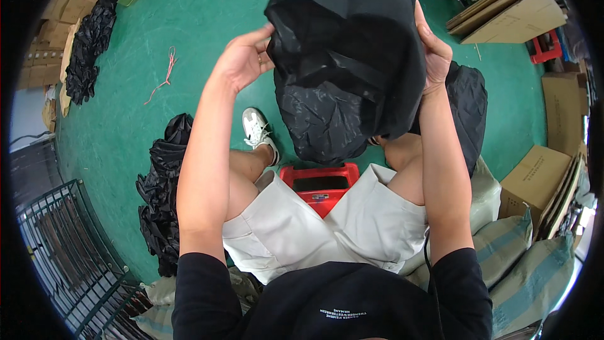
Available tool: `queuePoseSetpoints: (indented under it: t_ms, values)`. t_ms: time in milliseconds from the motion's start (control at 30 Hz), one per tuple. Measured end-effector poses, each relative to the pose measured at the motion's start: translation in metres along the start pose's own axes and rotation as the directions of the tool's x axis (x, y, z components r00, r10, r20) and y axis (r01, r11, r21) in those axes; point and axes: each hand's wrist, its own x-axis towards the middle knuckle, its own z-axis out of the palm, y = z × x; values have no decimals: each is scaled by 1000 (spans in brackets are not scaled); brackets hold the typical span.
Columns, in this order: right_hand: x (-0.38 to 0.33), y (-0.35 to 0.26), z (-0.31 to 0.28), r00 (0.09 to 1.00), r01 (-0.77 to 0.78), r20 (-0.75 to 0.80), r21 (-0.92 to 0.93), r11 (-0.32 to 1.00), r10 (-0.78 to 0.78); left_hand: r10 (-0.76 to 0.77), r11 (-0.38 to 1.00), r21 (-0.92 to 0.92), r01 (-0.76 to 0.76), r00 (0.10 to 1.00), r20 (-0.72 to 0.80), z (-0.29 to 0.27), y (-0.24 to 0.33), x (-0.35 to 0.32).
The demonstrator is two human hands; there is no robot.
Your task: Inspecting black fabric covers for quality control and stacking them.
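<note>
I hold a black fabric bag up in front of me with both hands. My left hand grips its left edge, thumb against the cloth. My right hand grips its right edge. The lower part of the bag bulges with crumpled black stuffing. Under it I sit on a red plastic stool, legs apart, one white shoe on the green floor.
A pile of black bags lies by my left leg and another by my right. More black bags lie far left on cardboard. Cardboard boxes and sacks stand right, a metal wire rack lower left.
</note>
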Motion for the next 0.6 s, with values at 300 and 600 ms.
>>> queuePoseSetpoints:
  t_ms: [300, 600]
  values:
    - [2, -7, -25, 987, -8, 162, 177, 984, -22, 506, 830, -321, -456, 858, 90, -6, 16, -2]
    - [-1, -17, -14, 981, 134, -130, -90, 987, -145, 391, 888, -267, -374, 920, 11, -20, 14, 7]
